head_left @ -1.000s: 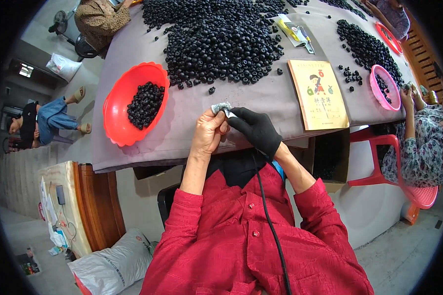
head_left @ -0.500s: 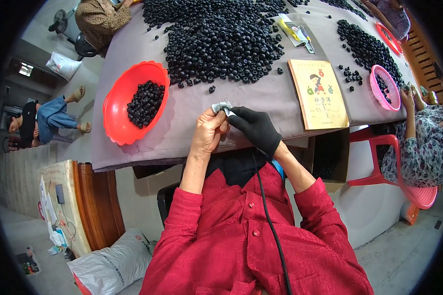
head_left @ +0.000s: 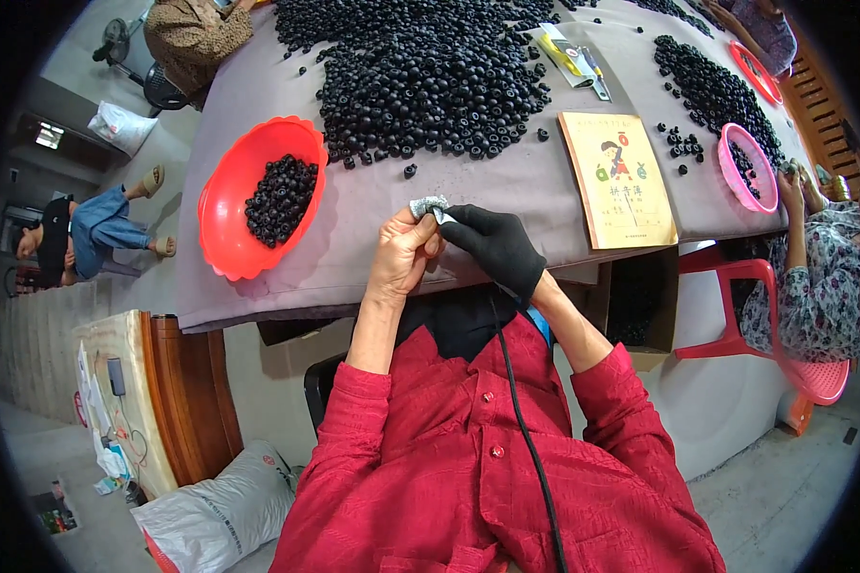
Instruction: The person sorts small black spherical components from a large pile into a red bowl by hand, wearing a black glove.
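At the near edge of the table, my bare left hand point(head_left: 401, 256) and my right hand point(head_left: 497, 250), which wears a black glove, meet fingertip to fingertip. Pinched between them is a small, grey-white speckled piece point(head_left: 428, 205) that looks like cloth or a fingertip cover. Both hands are closed on it, and whatever may lie inside it is hidden by the fingers. Just beyond them a single black bead-like part point(head_left: 410, 172) lies on the cloth. To their left stands a red scalloped basin point(head_left: 222, 215) with many small black holed parts point(head_left: 282, 199) in it.
A large heap of black parts point(head_left: 430, 86) covers the far table. A yellow booklet point(head_left: 621, 181) and a packaged tool point(head_left: 573, 59) lie to the right. Past them sit a pink basket point(head_left: 726, 172) and another person's hands point(head_left: 798, 186). A black cable point(head_left: 526, 430) hangs down my front.
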A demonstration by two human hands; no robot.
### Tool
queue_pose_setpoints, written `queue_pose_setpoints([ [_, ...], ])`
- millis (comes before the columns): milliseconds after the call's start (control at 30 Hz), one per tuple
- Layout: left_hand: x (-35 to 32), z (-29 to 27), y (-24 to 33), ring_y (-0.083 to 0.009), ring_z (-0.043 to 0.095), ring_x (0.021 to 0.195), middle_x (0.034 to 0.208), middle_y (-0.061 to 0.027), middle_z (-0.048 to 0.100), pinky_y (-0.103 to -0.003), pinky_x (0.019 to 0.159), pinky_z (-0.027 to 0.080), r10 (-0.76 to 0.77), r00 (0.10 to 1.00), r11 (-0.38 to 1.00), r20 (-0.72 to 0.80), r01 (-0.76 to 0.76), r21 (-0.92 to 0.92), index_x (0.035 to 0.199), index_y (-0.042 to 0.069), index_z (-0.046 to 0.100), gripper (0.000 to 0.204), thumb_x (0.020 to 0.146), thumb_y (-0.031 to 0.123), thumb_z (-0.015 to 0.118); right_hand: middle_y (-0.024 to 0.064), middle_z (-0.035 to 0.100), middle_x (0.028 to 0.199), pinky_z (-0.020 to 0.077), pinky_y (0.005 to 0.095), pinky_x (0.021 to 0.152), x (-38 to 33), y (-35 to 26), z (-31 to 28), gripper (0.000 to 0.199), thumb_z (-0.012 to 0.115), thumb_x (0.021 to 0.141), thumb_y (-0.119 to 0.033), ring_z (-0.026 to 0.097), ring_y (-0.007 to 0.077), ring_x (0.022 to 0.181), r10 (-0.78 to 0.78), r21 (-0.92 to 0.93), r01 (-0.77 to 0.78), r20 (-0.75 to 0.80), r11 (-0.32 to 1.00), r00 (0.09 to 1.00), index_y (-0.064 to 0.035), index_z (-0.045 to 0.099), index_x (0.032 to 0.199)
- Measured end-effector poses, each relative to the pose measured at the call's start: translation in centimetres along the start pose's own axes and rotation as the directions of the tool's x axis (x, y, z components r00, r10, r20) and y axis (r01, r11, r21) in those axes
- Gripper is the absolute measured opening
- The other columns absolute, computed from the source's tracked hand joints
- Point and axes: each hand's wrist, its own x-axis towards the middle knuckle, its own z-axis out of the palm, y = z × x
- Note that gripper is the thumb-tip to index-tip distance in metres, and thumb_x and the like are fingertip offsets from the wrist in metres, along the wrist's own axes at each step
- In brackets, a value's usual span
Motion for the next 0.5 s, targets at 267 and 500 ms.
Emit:
queue_pose_setpoints([
  [267, -0.02, 0.3, 0.08, -0.007, 0.044, 0.052, 0.063, -0.0009, 0.054, -0.021, 0.051, 0.037, -0.01, 0.999, 1.0, -0.037, 0.01, 0.018, 0.099, 0.0, 0.059, 0.015, 0.087, 0.008, 0.055, 0.0119, 0.065, 0.092, 0.0462, 0.0295, 0.074, 0.03, 0.25, 0.05, 0.034, 0.054, 0.086, -0.032, 0.062, 0.0184, 0.083, 0.003, -0.024, -0.004, -0.021, 1.0, 1.0, -0.0067, 0.06, 0.107],
  [500, -0.14, 0.19, -0.07, -0.0073, 0.045, 0.052, 0.063, -0.0004, 0.054, -0.021, 0.051, 0.037, 0.016, 0.999, 0.998, -0.036, -0.014, 0.069, 0.098, -0.001, 0.06, 0.014, 0.086, 0.006, 0.055, 0.0111, 0.065, 0.088, 0.0459, 0.0288, 0.074, 0.15, 0.5, 0.11, 0.033, 0.055, 0.086, -0.03, 0.061, 0.0159, 0.081, -0.017, 0.023, 0.018, -0.029, 1.0, 0.999, -0.0045, 0.06, 0.107],
])
